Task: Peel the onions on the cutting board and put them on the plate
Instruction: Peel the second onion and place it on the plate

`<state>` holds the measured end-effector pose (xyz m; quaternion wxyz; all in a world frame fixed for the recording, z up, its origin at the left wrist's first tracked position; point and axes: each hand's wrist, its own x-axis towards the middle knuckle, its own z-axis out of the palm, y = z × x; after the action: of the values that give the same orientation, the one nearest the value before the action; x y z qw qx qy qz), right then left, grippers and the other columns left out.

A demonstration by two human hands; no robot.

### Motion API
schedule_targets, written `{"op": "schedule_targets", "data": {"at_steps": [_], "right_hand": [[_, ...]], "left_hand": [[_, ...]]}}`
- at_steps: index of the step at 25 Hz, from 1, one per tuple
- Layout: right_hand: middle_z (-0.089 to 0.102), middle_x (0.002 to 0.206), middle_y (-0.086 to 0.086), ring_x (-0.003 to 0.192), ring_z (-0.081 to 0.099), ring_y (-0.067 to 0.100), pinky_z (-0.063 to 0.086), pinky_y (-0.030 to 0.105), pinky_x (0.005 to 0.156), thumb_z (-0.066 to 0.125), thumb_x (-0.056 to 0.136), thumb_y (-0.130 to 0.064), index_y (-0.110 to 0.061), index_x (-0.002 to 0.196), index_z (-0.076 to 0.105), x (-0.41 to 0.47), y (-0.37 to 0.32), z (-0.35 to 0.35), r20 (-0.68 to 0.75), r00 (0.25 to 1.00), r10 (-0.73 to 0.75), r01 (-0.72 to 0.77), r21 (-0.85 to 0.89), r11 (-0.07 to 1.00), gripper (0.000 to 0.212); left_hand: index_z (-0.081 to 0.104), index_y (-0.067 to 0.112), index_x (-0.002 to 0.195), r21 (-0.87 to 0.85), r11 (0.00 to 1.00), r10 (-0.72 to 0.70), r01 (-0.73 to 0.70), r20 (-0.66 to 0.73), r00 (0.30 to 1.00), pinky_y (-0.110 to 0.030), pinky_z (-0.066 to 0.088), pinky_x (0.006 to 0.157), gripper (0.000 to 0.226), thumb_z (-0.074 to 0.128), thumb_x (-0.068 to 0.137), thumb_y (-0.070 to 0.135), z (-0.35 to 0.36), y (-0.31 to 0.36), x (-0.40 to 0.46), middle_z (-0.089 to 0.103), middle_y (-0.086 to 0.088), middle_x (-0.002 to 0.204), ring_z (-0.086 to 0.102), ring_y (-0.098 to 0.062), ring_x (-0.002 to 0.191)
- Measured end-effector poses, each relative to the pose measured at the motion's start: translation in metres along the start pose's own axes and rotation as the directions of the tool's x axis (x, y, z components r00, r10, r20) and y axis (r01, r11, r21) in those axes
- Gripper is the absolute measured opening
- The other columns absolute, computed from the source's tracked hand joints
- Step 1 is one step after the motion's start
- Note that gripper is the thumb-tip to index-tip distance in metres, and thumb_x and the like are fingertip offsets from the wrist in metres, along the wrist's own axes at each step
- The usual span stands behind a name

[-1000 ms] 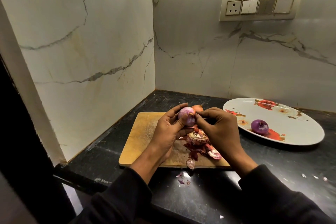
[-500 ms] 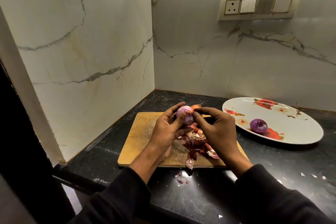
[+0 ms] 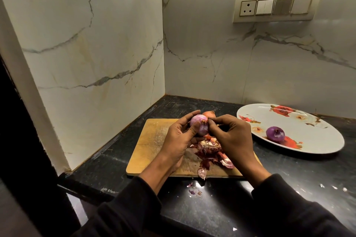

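The left hand [image 3: 178, 136] is cradling the onion [image 3: 199, 124] above the cutting board [image 3: 154, 140], fingers curled round it; the right hand's [image 3: 232, 136] fingertips are pinching skin at its top. Peeling downward in strips should be working best.

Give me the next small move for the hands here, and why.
Probably pull the right hand away to strip the bit of skin it pinches at the top of the onion, which the left hand grips above the cutting board. One peeled onion already lies on the plate, and peels lie piled on the board.
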<state>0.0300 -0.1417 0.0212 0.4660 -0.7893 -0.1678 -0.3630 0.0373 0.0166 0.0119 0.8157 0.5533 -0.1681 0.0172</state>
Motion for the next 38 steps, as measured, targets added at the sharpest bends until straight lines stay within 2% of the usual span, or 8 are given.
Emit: {"op": "schedule_targets", "data": {"at_steps": [5, 11, 13, 15, 24, 29, 32, 38], "right_hand": [[0.070, 0.078, -0.013, 0.073, 0.068, 0.002, 0.051, 0.011, 0.063, 0.077, 0.085, -0.016, -0.020, 0.094, 0.077, 0.0013, 0.0001, -0.0003, -0.045, 0.999, 0.007, -0.006, 0.012, 1.000, 0.011], [0.072, 0.099, -0.011, 0.091, 0.069, 0.005, 0.059, 0.028, 0.078, 0.069, 0.091, -0.013, -0.020, 0.108, 0.073, 0.0042, 0.0055, 0.0015, 0.032, 0.998, 0.058, -0.060, 0.067, 0.996, 0.018], [0.072, 0.101, -0.010, 0.096, 0.068, 0.005, 0.060, 0.031, 0.081, 0.072, 0.089, -0.013, -0.019, 0.109, 0.072, 0.0058, 0.0046, -0.0008, 0.112, 0.992, 0.049, -0.061, 0.106, 0.992, 0.021], [0.072, 0.098, -0.009, 0.094, 0.069, 0.008, 0.061, 0.035, 0.079, 0.075, 0.086, -0.012, -0.020, 0.103, 0.072, 0.0059, 0.0042, -0.0024, 0.146, 0.987, 0.065, -0.085, 0.131, 0.988, 0.020], [0.069, 0.083, -0.015, 0.083, 0.069, 0.011, 0.061, 0.039, 0.075, 0.076, 0.082, 0.001, -0.033, 0.082, 0.066, 0.0043, 0.0018, -0.0013, 0.143, 0.986, 0.087, -0.107, 0.135, 0.985, 0.036], [0.065, 0.084, -0.012, 0.083, 0.063, 0.008, 0.058, 0.035, 0.074, 0.064, 0.089, 0.005, -0.020, 0.087, 0.065, 0.0062, 0.0032, -0.0019, 0.212, 0.971, 0.112, -0.123, 0.038, 0.992, 0.025], [0.061, 0.083, -0.011, 0.078, 0.058, 0.006, 0.047, 0.023, 0.068, 0.061, 0.091, 0.006, -0.016, 0.087, 0.061, 0.0051, 0.0017, -0.0007, 0.217, 0.973, 0.078, -0.078, -0.007, 0.997, 0.022], [0.059, 0.079, -0.004, 0.073, 0.056, 0.017, 0.043, 0.020, 0.064, 0.059, 0.090, 0.009, -0.017, 0.083, 0.054, 0.0031, 0.0037, 0.0048, 0.186, 0.982, 0.016, -0.017, 0.005, 1.000, 0.028]], "left_hand": [[0.065, 0.016, 0.128, -0.013, 1.000, -0.008, 0.009, 0.020, 1.000, -0.032, 0.062, 0.079, 0.044, 0.067, 0.085, 0.026, 0.0010, 0.0008, -0.0005, 0.067, -0.011, 0.128, 0.071, -0.026, 0.107], [0.061, 0.013, 0.128, -0.034, 0.997, -0.067, 0.066, -0.037, 0.997, -0.029, 0.061, 0.072, 0.036, 0.060, 0.095, 0.026, 0.0017, 0.0022, 0.0007, 0.073, -0.010, 0.113, 0.073, -0.026, 0.097], [0.064, 0.012, 0.123, -0.042, 0.995, -0.092, 0.089, -0.054, 0.994, -0.033, 0.060, 0.078, 0.037, 0.057, 0.093, 0.032, 0.0012, 0.0029, 0.0010, 0.073, -0.013, 0.112, 0.072, -0.026, 0.097], [0.067, 0.013, 0.121, -0.018, 0.996, -0.086, 0.085, -0.057, 0.995, -0.039, 0.058, 0.085, 0.033, 0.052, 0.098, 0.033, -0.0001, 0.0015, 0.0018, 0.073, -0.015, 0.114, 0.071, -0.027, 0.100], [0.070, 0.013, 0.113, 0.080, 0.995, -0.049, 0.052, -0.045, 0.998, -0.032, 0.058, 0.073, 0.029, 0.047, 0.104, 0.028, 0.0021, 0.0003, 0.0013, 0.076, -0.011, 0.104, 0.072, -0.023, 0.092], [0.070, 0.015, 0.112, 0.117, 0.992, -0.053, 0.056, -0.027, 0.998, -0.030, 0.057, 0.069, 0.028, 0.047, 0.104, 0.029, 0.0033, 0.0003, 0.0001, 0.075, -0.012, 0.107, 0.071, -0.023, 0.093], [0.069, 0.011, 0.115, 0.086, 0.994, -0.064, 0.066, -0.026, 0.998, -0.035, 0.060, 0.083, 0.031, 0.049, 0.102, 0.030, 0.0044, 0.0014, 0.0003, 0.074, -0.016, 0.112, 0.070, -0.029, 0.103], [0.068, 0.007, 0.117, -0.015, 0.995, -0.103, 0.102, -0.097, 0.990, -0.047, 0.054, 0.098, 0.036, 0.045, 0.104, 0.032, 0.0027, 0.0027, 0.0012, 0.072, -0.022, 0.112, 0.069, -0.036, 0.109]]}}
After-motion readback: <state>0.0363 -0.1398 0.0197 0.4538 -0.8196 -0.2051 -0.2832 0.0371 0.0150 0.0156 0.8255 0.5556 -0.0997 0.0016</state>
